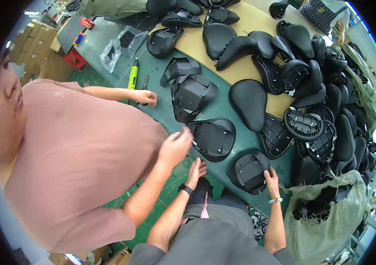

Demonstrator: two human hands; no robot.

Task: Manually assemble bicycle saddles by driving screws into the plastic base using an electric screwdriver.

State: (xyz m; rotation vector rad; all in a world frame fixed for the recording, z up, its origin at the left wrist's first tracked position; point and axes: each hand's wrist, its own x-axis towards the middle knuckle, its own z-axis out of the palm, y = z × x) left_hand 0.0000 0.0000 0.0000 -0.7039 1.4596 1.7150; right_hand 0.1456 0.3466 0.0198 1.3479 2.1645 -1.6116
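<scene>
My right hand [272,182], a pale bracelet at its wrist, grips the right edge of a black bicycle saddle [249,171] lying underside up at the table's near edge. My left hand [196,173], below a dark watch, is held in front of the table edge with its fingers apart and nothing in it. Just above it, a co-worker's hand [175,148] reaches to the rim of a second upturned saddle [215,140]; what its fingers pinch is too small to make out. The co-worker's other hand [146,97] rests near the scissors [145,82].
Piled saddles [305,79] cover the right and far parts of the green table [227,96], some on brown cardboard [243,17]. Black plastic saddle bases [191,95] lie mid-table, near a lime-green tool [133,75]. A woven sack [324,229] stands at right; a co-worker [86,163] is close at left.
</scene>
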